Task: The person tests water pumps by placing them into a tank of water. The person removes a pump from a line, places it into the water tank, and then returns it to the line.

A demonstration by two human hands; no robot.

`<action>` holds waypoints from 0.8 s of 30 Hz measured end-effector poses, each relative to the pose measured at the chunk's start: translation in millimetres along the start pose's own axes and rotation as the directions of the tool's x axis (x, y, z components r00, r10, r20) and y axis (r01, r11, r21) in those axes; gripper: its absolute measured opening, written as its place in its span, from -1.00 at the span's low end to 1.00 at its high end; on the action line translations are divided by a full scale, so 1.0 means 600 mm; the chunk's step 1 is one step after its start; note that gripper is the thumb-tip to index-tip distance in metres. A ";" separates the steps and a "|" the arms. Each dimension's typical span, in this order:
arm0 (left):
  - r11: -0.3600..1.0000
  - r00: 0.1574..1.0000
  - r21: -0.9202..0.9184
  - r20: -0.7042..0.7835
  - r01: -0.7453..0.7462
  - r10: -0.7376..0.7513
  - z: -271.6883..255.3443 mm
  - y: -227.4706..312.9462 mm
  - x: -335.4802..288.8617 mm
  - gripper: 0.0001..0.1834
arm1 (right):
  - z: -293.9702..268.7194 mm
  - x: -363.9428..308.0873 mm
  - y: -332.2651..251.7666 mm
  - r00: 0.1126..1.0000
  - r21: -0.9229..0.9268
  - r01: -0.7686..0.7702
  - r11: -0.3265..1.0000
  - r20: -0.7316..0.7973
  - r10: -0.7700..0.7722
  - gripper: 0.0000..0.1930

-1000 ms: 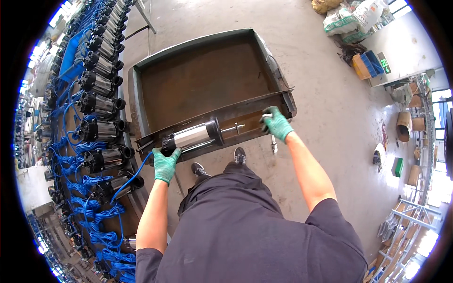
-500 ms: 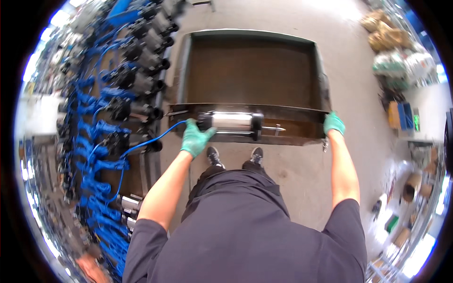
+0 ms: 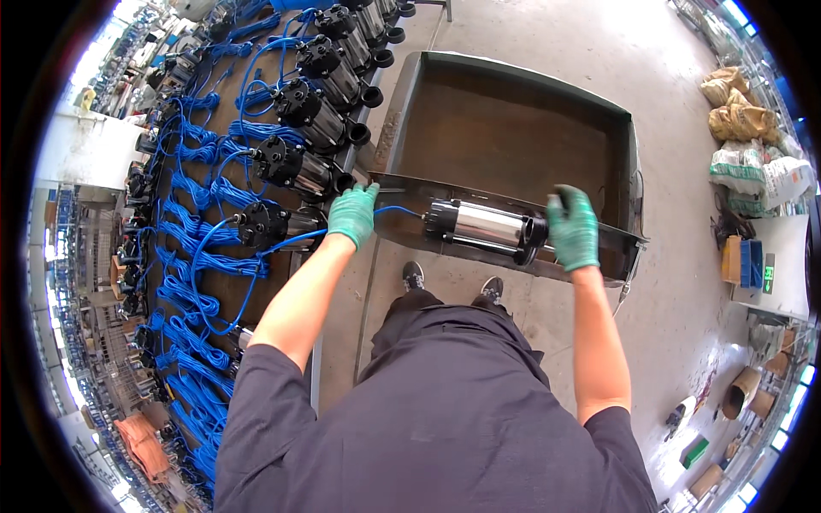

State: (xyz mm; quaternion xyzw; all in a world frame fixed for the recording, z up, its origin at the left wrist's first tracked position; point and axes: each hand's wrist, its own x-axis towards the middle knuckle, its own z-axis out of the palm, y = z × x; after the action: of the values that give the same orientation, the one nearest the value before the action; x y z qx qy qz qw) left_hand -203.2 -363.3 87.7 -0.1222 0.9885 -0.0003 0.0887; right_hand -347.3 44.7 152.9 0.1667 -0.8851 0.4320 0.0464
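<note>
Pumps (image 3: pixel 315 120) and blue cables (image 3: pixel 184 295) crowd the table (image 3: pixel 284 299) left of the left hand (image 3: pixel 353 212); a metal tank (image 3: pixel 513 128) lies ahead of the right hand (image 3: pixel 575 229); both grips unclear.

This is a factory workshop. Matching silver-cased machines (image 3: pixel 321 126) with blue cables (image 3: pixel 195 340) line the left, beside a large metal tank (image 3: pixel 513 128).

Green gloves (image 3: pixel 576 235) covering the fingers (image 3: pixel 371 193), dark short-sleeved shirt (image 3: pixel 436 419), dark trousers (image 3: pixel 417 301), white-edged dark shoes (image 3: pixel 413 274)
</note>
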 end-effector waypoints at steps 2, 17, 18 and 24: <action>0.999 0.998 0.038 0.057 -0.039 0.037 -0.008 -0.005 0.027 -0.51 | 0.061 -0.006 -0.033 0.995 -0.055 0.097 0.994 0.037 -0.095 -0.71; 0.979 0.955 -0.075 0.219 -0.188 0.200 -0.011 -0.053 0.056 -0.50 | 0.099 -0.014 -0.048 0.995 -0.446 0.096 0.890 0.037 -0.089 -0.83; 0.981 0.942 -0.121 0.283 -0.153 0.182 -0.020 -0.048 0.054 -0.53 | 0.098 -0.013 -0.047 0.995 -0.453 0.095 0.886 0.032 -0.090 -0.83; 0.844 0.968 -0.515 -0.249 -0.152 0.023 0.008 -0.026 0.006 -0.83 | 0.105 -0.013 -0.046 0.996 -0.483 0.086 0.871 0.028 -0.083 -0.85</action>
State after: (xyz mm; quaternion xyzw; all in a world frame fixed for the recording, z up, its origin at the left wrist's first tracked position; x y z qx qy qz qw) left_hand -201.8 -379.0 82.7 -0.0956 0.9581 0.2619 -0.0651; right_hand -326.8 -18.2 132.9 0.1896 -0.9571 0.1939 0.1024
